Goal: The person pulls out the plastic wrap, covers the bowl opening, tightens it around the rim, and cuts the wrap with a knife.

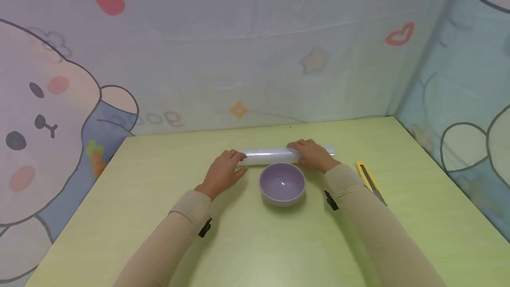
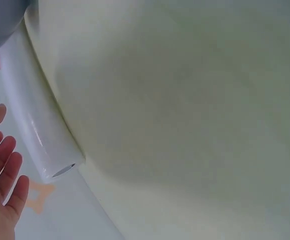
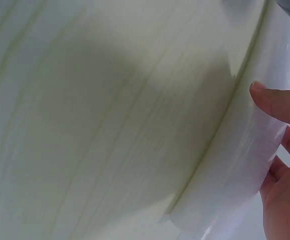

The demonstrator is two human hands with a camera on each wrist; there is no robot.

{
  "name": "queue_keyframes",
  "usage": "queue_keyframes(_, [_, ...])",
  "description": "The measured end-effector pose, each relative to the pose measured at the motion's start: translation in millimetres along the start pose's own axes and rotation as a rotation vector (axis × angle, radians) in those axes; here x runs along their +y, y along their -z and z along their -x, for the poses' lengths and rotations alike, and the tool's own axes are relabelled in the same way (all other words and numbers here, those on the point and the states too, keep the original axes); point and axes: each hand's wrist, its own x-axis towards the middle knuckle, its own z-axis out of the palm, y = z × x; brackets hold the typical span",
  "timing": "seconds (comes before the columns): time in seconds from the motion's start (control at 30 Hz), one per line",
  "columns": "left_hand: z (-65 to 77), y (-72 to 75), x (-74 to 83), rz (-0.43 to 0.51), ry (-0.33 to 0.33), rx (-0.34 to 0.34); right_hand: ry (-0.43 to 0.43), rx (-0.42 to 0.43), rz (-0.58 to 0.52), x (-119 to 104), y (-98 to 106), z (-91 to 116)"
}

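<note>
A roll of clear plastic wrap (image 1: 268, 157) lies crosswise on the table behind a purple bowl (image 1: 282, 184). At its left end hovers my left hand (image 1: 222, 172); in the left wrist view its spread fingers (image 2: 4, 165) stand apart from the roll's hollow end. Toward the roll's other end, my right hand (image 1: 314, 155) holds it. The right wrist view shows the thumb (image 3: 277, 102) on the near side of the wrap, with fingers bent around behind. The bowl, between my forearms, looks empty inside.
A yellow utility knife (image 1: 367, 177) lies right of the bowl, partly hidden by my right sleeve (image 1: 370, 207). The pale green table (image 1: 159, 176) meets a printed cloth backdrop (image 1: 199, 79) at the back, with another cloth along the right side.
</note>
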Motion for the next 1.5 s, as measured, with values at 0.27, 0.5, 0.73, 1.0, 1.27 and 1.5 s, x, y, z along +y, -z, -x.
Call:
queue_keyframes(0.27, [-27.4, -16.9, -2.6, -0.075, -0.031, 0.05, -0.041, -0.013, -0.026, -3.6, -1.3, -0.8])
queue_keyframes(0.5, [-39.2, -31.6, -1.8, -0.084, 0.04, -0.001, -0.038, -0.051, -0.06, -1.1, -1.4, -2.0])
queue_keyframes(0.73, [-43.7, -28.1, 1.9, -0.064, 0.061, -0.045, -0.041, -0.016, -0.139, -1.6, 4.6, 1.7])
queue_keyframes(1.0, [-48.8, -24.3, 3.2, -0.028, 0.051, -0.058, -0.066, 0.024, -0.206, -2.0, 9.1, 4.4])
queue_keyframes(1.27, [-51.4, -23.6, 3.1, -0.031, 0.018, -0.052, -0.067, 0.073, -0.234, -1.1, 7.6, 5.8])
queue_keyframes(1.5, [-51.9, -24.3, 2.9, -0.126, -0.022, -0.085, -0.08, 0.061, -0.248, -0.5, 5.5, 4.9])
